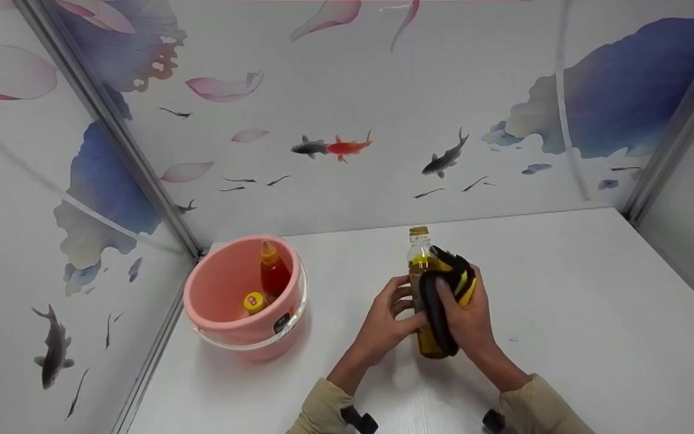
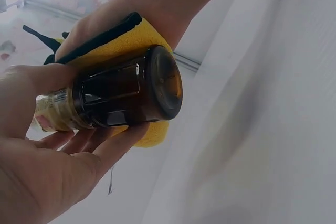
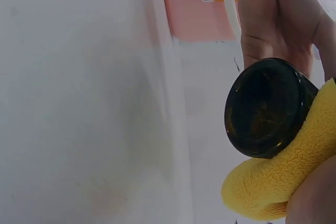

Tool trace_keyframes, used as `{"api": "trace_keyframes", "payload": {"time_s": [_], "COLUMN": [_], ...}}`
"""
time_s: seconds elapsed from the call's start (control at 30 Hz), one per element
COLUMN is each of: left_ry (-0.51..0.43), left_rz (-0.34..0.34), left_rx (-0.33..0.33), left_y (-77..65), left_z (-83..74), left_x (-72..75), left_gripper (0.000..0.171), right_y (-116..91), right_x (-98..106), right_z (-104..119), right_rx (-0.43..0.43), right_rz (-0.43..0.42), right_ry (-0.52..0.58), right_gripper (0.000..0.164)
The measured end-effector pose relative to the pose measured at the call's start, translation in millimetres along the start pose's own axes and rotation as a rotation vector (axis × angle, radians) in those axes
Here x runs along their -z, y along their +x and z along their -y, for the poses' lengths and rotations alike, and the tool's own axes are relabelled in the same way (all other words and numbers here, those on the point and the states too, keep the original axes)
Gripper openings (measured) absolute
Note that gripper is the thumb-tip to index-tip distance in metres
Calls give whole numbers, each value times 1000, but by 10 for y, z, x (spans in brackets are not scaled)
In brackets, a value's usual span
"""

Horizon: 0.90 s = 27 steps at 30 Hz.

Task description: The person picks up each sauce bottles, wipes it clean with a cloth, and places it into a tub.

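An oil bottle [image 1: 419, 253] with a gold cap and yellow-green contents is held up off the white table. My left hand [image 1: 388, 319] grips it from the left side, thumb and fingers around its body, as the left wrist view also shows. On the other side, my right hand [image 1: 470, 313] holds a yellow cloth [image 3: 273, 182] with black edging and presses it against the bottle. The bottle's dark base [image 3: 265, 111] faces the camera in the right wrist view. Part of the label [image 2: 55, 111] shows past my left fingers; the cloth and hands hide the rest.
A pink bucket [image 1: 214, 289] with a clear handle stands on the table [image 1: 564, 289] to the left. Inside it are a red sauce bottle [image 1: 275, 274] and a container with a yellow cap [image 1: 255, 302]. Printed wall panels [image 1: 347, 84] enclose the table at the back and sides.
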<state>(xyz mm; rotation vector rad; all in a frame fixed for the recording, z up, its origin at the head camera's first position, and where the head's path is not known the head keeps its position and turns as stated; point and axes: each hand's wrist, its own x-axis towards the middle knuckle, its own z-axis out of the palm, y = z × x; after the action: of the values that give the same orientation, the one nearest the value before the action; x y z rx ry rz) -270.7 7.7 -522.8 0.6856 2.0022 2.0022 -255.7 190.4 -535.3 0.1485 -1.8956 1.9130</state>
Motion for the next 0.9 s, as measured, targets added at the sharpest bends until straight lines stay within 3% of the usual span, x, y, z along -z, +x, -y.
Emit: {"api": "trace_keyframes", "payload": {"time_s": [0.3, 0.57, 0.9], "left_ry": [60, 58, 28], "left_rz": [2, -52, -131], "left_rx": [-40, 8, -16], "left_y": [-4, -10, 3], "left_z": [53, 52, 15], "left_x": [-55, -85, -54], "left_gripper": [59, 63, 66], "right_y": [13, 17, -18], "right_x": [16, 18, -22], "right_z": [5, 19, -9], "right_rx": [-12, -20, -13], "right_rz": [-13, -17, 17], "right_ry": [-4, 1, 35], "right_gripper": [45, 44, 45]}}
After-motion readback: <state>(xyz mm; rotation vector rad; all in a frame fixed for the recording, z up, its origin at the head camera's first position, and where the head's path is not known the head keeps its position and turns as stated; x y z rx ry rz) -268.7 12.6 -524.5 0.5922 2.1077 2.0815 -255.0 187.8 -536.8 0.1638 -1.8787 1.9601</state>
